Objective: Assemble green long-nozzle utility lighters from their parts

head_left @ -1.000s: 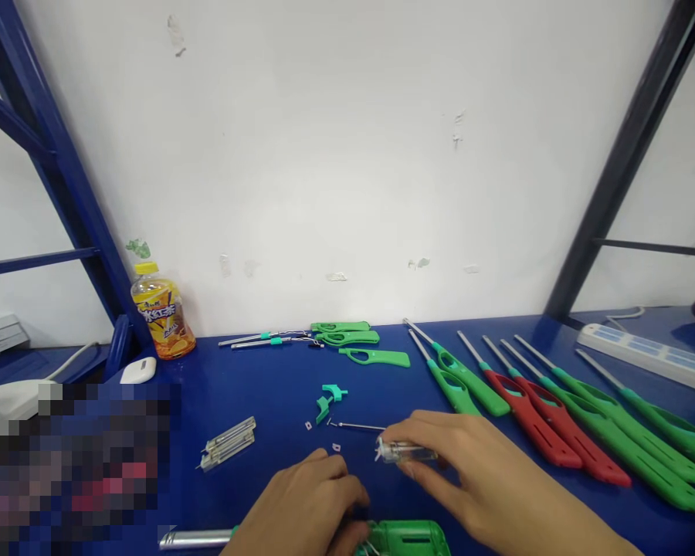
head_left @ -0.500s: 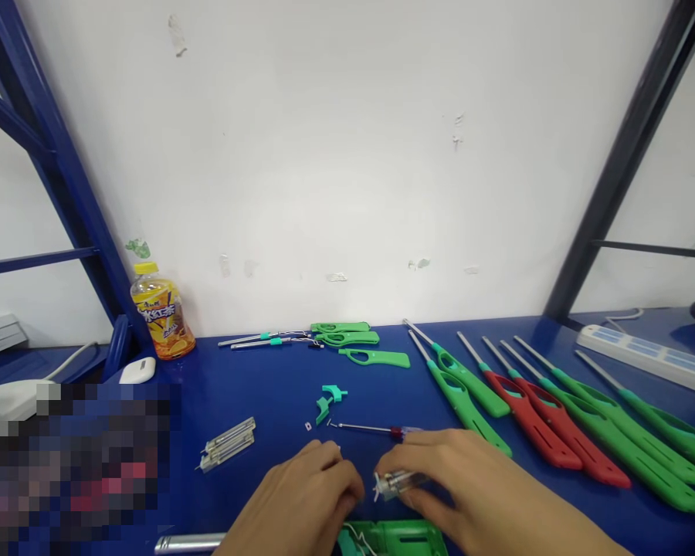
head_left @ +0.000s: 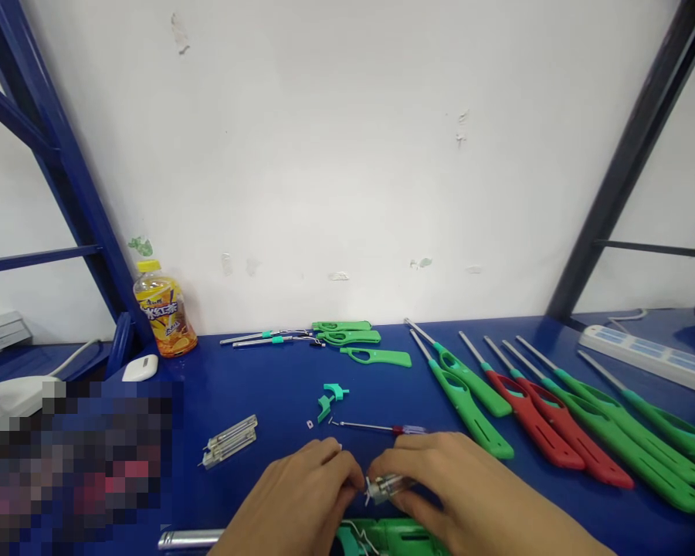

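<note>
A clear plastic lighter fuel tank (head_left: 384, 488) is pinched between the thumb and fingers of my right hand (head_left: 443, 480), its white-tipped end pointing left. Close to that end is my left hand (head_left: 306, 488), fingers curled together; whatever they may hold is hidden. Below both hands lies an opened green lighter casing (head_left: 408, 534) with a white wire and a teal part inside. A metal lighter tube (head_left: 190, 539) sticks out to its left, partly covered by my left forearm. Just beyond my hands are a screwdriver (head_left: 376, 428) and teal trigger pieces (head_left: 331, 395).
More clear tanks (head_left: 229, 442) lie at left. Green half casings (head_left: 376, 357) and metal tubes rest near the wall. Several long green and red lighters (head_left: 533, 425) fan out at right, beside a white power strip (head_left: 649, 359). A drink bottle (head_left: 165, 313) and white case (head_left: 140, 368) stand back left.
My right hand has brought the fuel tank slightly left, so its tip is now nearer my left fingers. The view has shifted a little; the table items lie as before.
</note>
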A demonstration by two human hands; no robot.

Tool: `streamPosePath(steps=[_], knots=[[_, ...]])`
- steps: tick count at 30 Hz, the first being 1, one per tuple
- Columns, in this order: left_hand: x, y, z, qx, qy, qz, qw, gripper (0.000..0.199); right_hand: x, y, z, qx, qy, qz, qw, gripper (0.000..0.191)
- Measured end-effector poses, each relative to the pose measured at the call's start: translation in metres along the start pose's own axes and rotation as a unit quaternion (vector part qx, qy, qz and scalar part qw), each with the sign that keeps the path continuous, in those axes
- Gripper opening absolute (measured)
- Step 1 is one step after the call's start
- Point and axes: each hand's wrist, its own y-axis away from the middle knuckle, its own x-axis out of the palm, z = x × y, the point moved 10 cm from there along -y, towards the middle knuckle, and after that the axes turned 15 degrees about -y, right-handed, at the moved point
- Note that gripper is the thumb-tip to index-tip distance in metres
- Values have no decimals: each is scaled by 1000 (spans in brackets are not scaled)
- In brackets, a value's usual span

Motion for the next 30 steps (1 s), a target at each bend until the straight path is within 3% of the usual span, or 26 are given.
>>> streamPosePath(steps=[18,30], knots=[[0,2,-3,30,-32,-13,999,40,-4,2,5,-27,10,-8,1000,37],[-5,3,-1,12,-8,-29,999,41,-5,3,4,-19,6,-11,1000,42]])
